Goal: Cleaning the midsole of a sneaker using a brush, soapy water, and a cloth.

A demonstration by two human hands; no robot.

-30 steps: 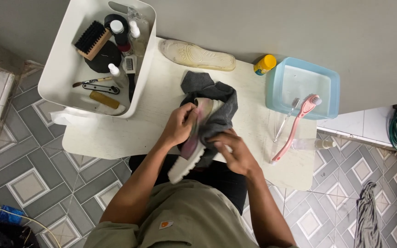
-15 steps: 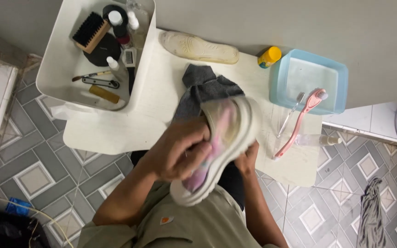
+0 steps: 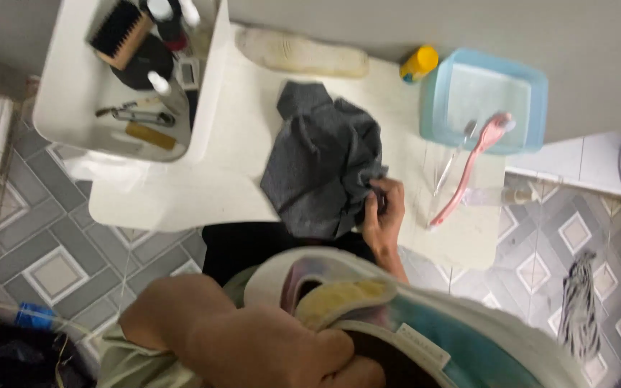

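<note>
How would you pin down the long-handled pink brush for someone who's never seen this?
Find the light blue plastic basin at the far right of the white board. The pink brush has its head propped on the basin's near rim and its handle slanting down onto the board. It is the only pink, long-handled thing there.

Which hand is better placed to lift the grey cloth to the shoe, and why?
The right hand. It already rests on the edge of the grey cloth on the white mat, while the left hand is occupied gripping the shoe close to the camera.
</note>
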